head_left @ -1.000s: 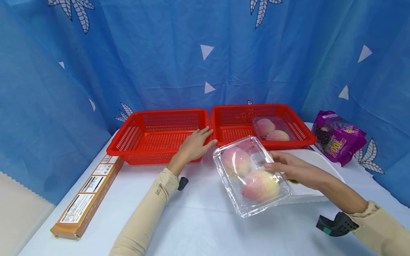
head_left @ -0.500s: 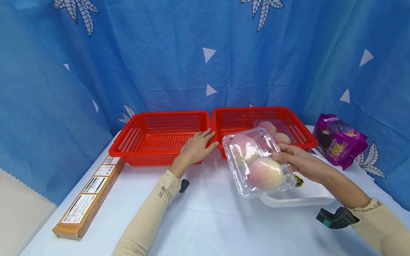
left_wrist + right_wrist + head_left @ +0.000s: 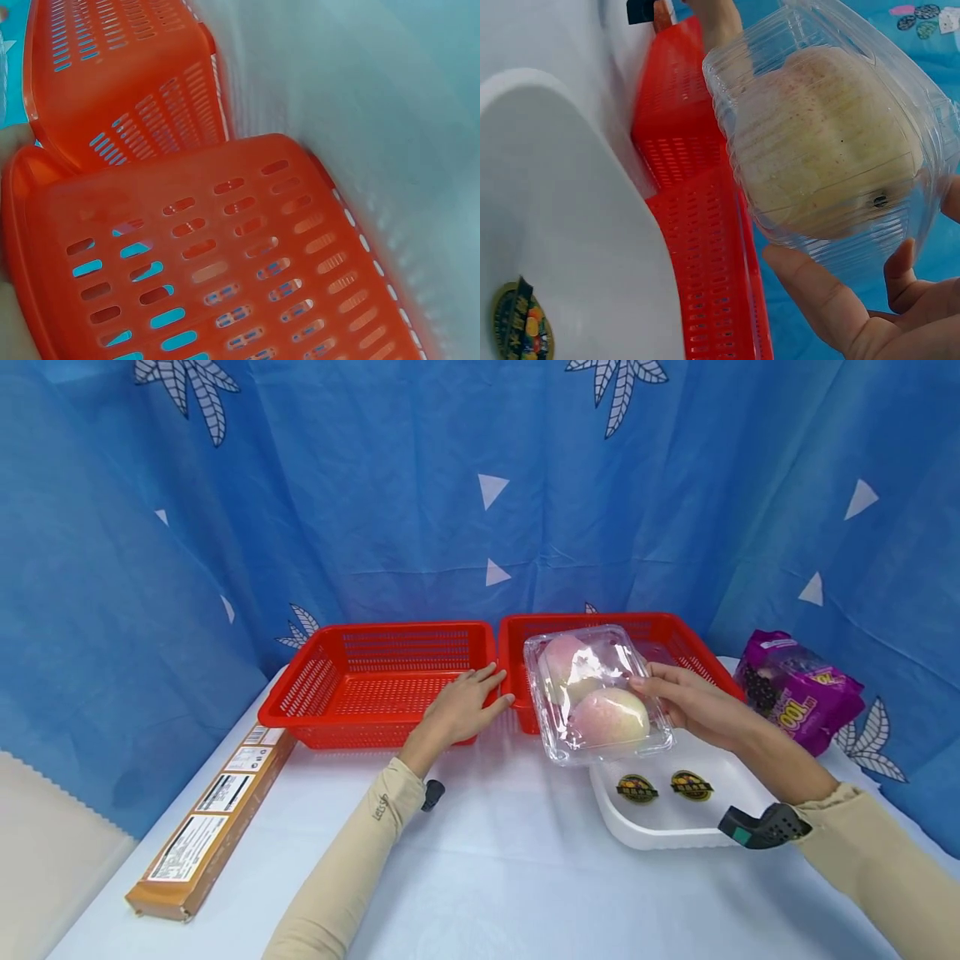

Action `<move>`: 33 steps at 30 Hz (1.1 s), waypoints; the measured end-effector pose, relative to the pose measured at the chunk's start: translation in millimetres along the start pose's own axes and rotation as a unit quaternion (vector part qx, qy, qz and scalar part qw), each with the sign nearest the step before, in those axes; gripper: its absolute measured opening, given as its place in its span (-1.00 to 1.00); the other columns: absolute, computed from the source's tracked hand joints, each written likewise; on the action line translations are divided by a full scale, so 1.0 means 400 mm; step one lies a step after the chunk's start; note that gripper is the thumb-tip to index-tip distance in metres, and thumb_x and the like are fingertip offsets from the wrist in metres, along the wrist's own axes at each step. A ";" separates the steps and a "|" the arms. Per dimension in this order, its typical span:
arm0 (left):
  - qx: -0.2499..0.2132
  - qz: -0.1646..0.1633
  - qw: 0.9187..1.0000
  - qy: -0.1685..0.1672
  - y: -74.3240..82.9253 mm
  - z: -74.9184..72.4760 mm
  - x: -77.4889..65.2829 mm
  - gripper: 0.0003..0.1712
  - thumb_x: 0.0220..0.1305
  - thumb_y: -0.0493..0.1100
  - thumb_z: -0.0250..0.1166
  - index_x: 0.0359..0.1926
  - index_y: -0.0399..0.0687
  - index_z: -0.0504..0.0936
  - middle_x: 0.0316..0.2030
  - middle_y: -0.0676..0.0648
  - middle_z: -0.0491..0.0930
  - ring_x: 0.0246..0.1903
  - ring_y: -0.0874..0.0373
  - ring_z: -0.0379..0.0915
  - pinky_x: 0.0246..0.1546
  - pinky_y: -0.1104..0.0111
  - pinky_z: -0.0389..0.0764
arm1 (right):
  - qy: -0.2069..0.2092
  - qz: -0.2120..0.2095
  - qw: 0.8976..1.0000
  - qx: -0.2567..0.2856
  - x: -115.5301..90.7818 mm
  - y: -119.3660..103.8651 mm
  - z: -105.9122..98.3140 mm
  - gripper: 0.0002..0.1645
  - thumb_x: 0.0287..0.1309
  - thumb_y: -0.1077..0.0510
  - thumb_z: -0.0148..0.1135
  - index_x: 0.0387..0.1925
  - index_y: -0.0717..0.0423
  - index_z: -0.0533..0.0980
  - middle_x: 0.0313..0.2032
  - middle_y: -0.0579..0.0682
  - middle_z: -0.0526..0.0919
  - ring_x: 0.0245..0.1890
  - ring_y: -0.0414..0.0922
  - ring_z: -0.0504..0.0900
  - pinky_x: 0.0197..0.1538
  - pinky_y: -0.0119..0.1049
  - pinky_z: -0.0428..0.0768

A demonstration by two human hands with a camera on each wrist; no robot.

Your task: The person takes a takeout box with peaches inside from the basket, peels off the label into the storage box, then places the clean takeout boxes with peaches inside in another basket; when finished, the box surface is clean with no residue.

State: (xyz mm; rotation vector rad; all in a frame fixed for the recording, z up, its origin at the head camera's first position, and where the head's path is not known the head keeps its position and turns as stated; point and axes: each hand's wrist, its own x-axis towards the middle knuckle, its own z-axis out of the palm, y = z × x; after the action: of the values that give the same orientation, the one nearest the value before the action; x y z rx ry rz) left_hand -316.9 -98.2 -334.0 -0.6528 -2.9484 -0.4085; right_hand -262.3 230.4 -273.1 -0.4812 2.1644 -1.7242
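My right hand [image 3: 697,702] pinches the right edge of a clear plastic clamshell [image 3: 596,681] with two pink-yellow peaches [image 3: 611,717] inside. The clamshell hangs tilted in front of and over the right red basket [image 3: 528,720]; in the right wrist view, thumb and fingers [image 3: 817,300] lie at its edge. Behind it, another clear pack is mostly hidden in that basket. My left hand [image 3: 459,708] rests on the right end of the left red basket [image 3: 360,731], fingers loosely extended across the rim. In the left wrist view, the slotted basket wall [image 3: 210,247] fills the middle.
A white tray [image 3: 660,837] with two round stickers stands below the right hand. A purple fruit bag [image 3: 798,693] lies at the far right. A long brown box [image 3: 206,822] lies along the table's left side. A blue curtain [image 3: 405,510] hangs behind the baskets.
My right hand has carried the clamshell up and away from me, from above the table to over the right basket, uncovering the white tray. My left hand stays on the left basket's rim.
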 end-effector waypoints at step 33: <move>0.004 -0.011 1.000 -0.005 0.007 0.001 -0.001 -0.25 0.38 0.33 -0.11 0.47 0.13 0.14 0.48 0.01 0.02 0.42 -0.17 0.00 0.40 0.01 0.06 | 0.028 0.059 0.998 0.019 0.241 -0.007 -0.043 -0.45 0.39 -0.08 -0.01 0.24 0.14 0.19 -0.03 -0.03 0.43 -0.10 -0.13 0.52 -0.09 -0.29 0.65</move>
State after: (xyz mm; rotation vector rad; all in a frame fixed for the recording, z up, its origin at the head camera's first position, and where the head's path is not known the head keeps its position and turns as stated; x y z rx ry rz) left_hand -315.4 -95.8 -333.6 -0.6248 -2.9677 -0.3955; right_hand -355.7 200.4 -271.4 -0.2922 2.1466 -1.7307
